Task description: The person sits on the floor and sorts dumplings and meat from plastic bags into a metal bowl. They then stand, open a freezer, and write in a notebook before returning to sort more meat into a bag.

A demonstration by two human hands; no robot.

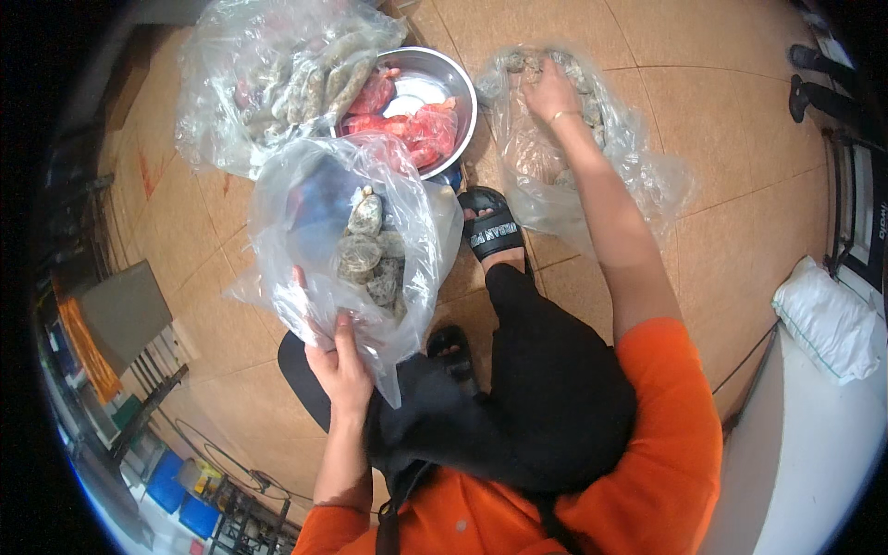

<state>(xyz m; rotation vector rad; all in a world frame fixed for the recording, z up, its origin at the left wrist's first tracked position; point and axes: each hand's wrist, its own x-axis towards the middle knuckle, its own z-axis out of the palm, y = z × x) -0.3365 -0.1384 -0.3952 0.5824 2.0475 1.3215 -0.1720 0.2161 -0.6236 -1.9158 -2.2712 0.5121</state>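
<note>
My left hand (340,368) grips the rim of a clear plastic bag (277,229), with the thumb outside and the fingers against the film. The bag gapes towards me, and several grey-brown lumps (359,250), seemingly in thin film, lie inside. My right hand (555,97) reaches down into a second clear plastic bag (534,194) on the floor. Its fingertips are at more grey-brown lumps (590,107) near that bag's far side. Whether they pinch one is unclear.
A steel basin (466,90) between the bags contains red pieces in clear plastic (423,132). Behind it to the left sits a large plastic bag of long greyish pieces (312,90). My sandalled foot (496,229) rests near the basin on the tiled floor (721,125). A white sack (825,319) lies far right.
</note>
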